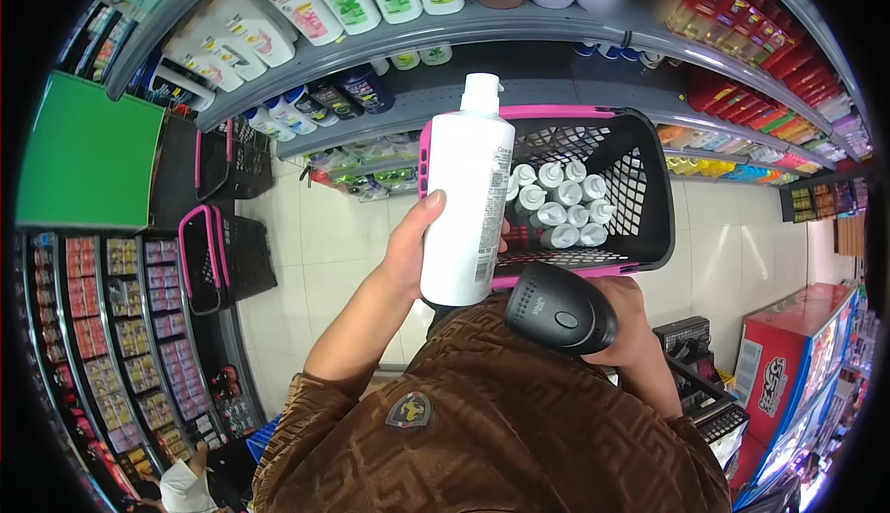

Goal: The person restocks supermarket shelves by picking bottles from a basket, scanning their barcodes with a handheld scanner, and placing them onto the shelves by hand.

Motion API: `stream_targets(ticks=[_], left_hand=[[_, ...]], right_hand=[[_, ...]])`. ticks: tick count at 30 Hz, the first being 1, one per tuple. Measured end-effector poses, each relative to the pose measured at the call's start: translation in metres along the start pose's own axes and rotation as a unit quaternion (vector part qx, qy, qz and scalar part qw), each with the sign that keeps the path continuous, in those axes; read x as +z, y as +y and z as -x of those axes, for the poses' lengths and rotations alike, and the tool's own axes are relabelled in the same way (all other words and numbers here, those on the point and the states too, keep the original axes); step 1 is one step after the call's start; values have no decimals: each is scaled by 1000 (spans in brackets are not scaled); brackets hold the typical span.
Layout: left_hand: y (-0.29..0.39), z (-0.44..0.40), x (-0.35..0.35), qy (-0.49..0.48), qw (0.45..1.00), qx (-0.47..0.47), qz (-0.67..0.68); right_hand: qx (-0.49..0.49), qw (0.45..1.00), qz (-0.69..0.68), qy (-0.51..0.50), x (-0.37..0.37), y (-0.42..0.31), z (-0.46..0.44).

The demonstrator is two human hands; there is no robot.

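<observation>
My left hand (405, 246) is wrapped round a large white pump bottle (459, 207), probably shampoo, held upright with its printed back label and barcode showing on the right side. My right hand (626, 314) grips a black handheld barcode scanner (559, 307), its rounded top facing up, just to the right of the bottle's base. Behind both hands stands a black shopping basket (656, 193) with a pink rim. Several pump bottles (553, 215) with whitish tops are packed upright inside it. The held bottle covers the basket's left part.
A grey shelf (371, 45) of shampoo bottles runs across the front, with red bottles (732, 17) to the right. Other pink-handled baskets (227, 258) stand on the tiled floor at left. Racks of small packets (130, 328) fill the left, and a red freezer (779, 374) is at right.
</observation>
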State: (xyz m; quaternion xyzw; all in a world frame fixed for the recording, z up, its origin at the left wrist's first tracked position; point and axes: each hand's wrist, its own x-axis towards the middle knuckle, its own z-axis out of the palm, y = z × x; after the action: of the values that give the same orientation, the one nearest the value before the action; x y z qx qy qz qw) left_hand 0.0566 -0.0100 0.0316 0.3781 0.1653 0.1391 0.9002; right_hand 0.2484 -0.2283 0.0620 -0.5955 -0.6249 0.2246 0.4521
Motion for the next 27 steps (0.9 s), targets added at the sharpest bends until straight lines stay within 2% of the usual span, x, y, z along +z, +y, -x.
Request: stream_targets(ticks=[3,4,6,8,10,11,13,15,17,20,23,24,27], left_hand=[[-1,-6,12,-2,1000,-1,-16],[-3,-10,15,-5,1000,-2,-21],[-9,-17,23,-46,986,-16,158],[-17,-23,33,-19,990,0,139],[-26,-32,43,35,992,41,111],[-35,-33,43,14,996,44,74],[-42,-38,49,24,997,18,70],[-49,-43,53,35,997,-6,64],[-56,-47,61,49,997,-29,59],[-71,-52,68,115,988,60,-89],[-76,-50,76,83,992,77,-63],[-69,-49,82,31,998,45,-31],[-70,-43,80,57,997,48,-18]], right_hand=[[-2,999,29,23,-6,-1,6],[6,999,-1,33,-9,1,9],[13,998,-32,47,-10,11,18],[27,981,-17,191,-4,26,35],[137,942,-174,251,-9,25,30],[198,903,-250,287,-8,33,34],[193,886,-329,263,-17,40,28],[198,833,-428,290,-21,41,22],[218,835,-430,266,-23,48,25],[247,841,-419,238,-15,53,22],[272,852,-397,204,-6,50,14],[262,855,-404,193,-1,50,13],[232,852,-430,188,15,59,11]])
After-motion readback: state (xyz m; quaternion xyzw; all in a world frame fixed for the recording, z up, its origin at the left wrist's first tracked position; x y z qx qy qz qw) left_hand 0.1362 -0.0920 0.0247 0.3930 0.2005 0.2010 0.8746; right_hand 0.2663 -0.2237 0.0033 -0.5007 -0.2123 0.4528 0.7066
